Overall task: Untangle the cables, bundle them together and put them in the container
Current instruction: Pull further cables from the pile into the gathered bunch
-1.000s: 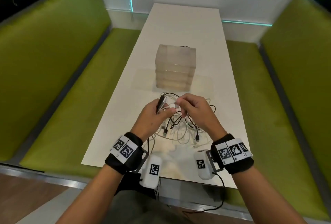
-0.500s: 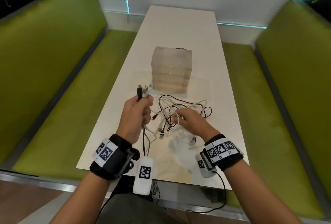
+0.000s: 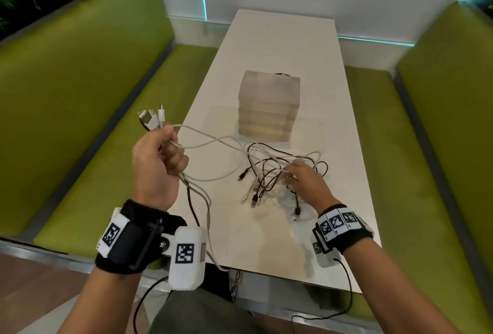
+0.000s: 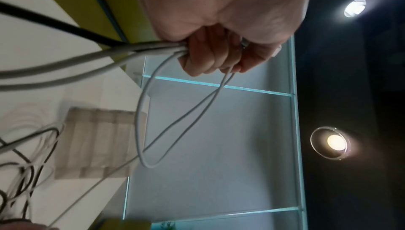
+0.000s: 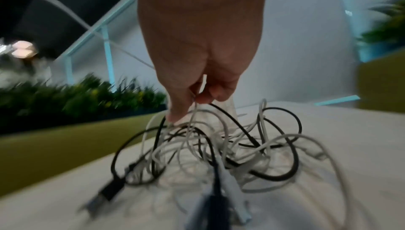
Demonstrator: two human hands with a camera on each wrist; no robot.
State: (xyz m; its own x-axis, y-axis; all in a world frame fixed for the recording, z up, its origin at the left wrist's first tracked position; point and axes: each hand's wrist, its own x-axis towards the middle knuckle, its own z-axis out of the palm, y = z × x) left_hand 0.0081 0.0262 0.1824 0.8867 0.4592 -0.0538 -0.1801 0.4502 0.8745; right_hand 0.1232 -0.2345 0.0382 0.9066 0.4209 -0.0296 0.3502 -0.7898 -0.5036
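Observation:
A tangle of black and white cables (image 3: 269,173) (image 5: 219,147) lies on the white table (image 3: 280,67). My left hand (image 3: 160,157) (image 4: 210,53) is raised off the table's left edge and grips a bunch of cable ends, with white plugs (image 3: 152,120) sticking up above the fist. White and black strands run from it down to the tangle. My right hand (image 3: 301,176) (image 5: 192,98) rests on the pile and pinches a white strand between thumb and fingers. The translucent container (image 3: 268,108) (image 4: 98,142) stands just behind the tangle.
Green padded benches (image 3: 80,80) (image 3: 448,109) flank the narrow table on both sides. A white wall with a teal light strip (image 3: 373,40) closes the far end. Some cable strands hang over the table's near edge (image 3: 213,259).
My left hand has pulled up and to the left with the cable ends, drawing white strands out of the pile. My right hand has dropped onto the tangle and moved right.

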